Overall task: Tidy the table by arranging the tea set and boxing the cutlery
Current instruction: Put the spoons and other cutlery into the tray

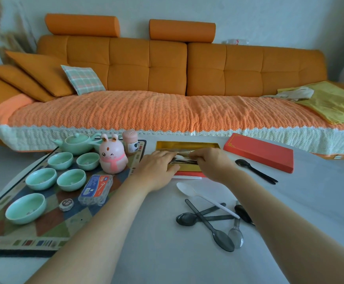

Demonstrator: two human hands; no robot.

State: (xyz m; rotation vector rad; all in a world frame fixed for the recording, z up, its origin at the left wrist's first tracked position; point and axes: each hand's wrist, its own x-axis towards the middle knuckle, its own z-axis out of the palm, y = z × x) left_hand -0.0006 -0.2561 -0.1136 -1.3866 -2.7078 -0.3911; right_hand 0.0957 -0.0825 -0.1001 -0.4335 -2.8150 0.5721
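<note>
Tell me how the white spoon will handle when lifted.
The white spoon looks thin plastic, so probably light and bendy. Its handle rests across the dark spoons, so lifting it may nudge them. Pushed, it likely slides on the smooth table.

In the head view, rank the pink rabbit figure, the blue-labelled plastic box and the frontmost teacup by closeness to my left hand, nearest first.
1. Pink rabbit figure, just left of the left hand, on the mat.
2. Blue-labelled plastic box, farther left and nearer the camera.
3. Frontmost teacup, at the mat's near left end.
</note>
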